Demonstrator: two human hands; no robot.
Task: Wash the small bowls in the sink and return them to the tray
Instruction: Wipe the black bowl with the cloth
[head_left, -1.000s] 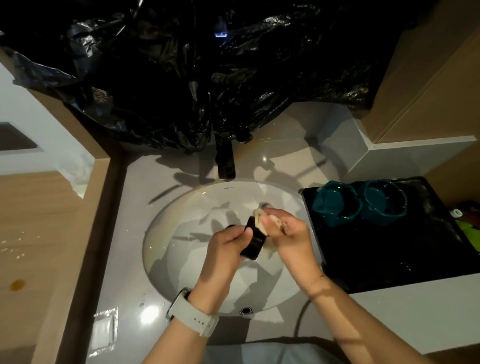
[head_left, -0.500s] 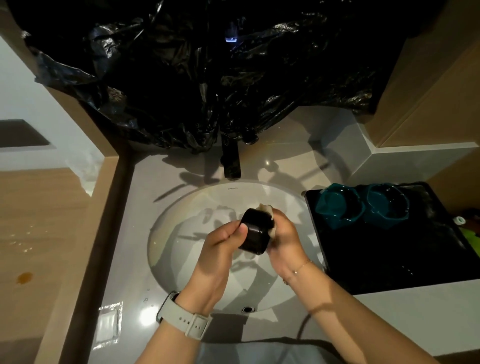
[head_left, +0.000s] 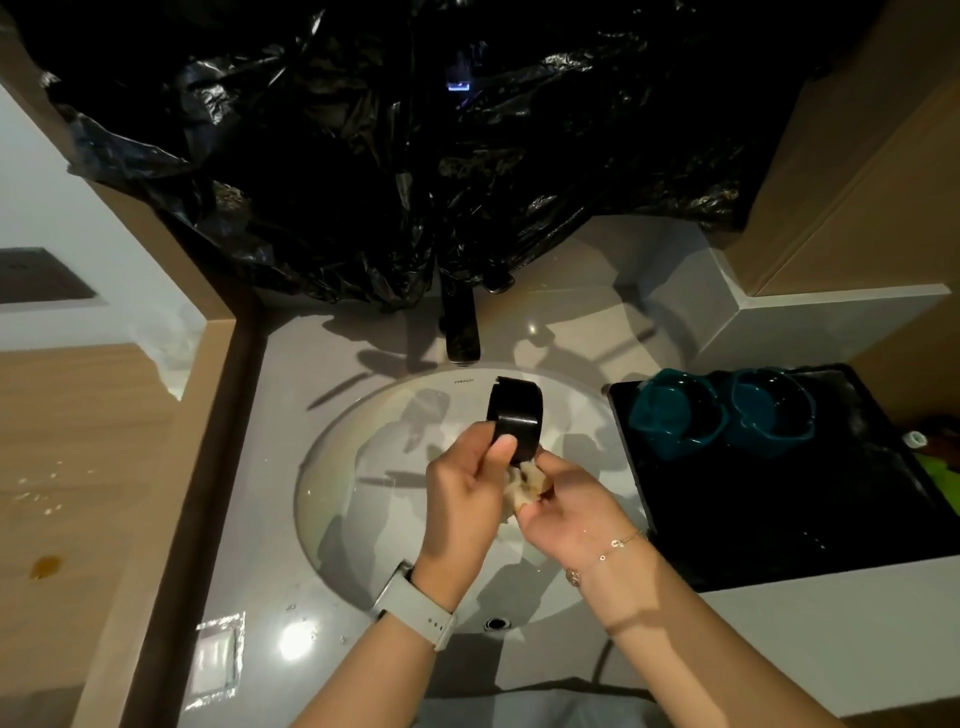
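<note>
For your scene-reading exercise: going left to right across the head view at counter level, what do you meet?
Foil packet → watch strap on the left wrist → black bowl → nearer teal bowl → farther teal bowl, both on the black tray.

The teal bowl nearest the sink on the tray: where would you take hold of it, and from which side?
Probably pinch the near left rim of the teal bowl from above, coming from the sink side. It sits upright and open on the black tray, its right side close against the second teal bowl, so that rim is the freest edge.
</note>
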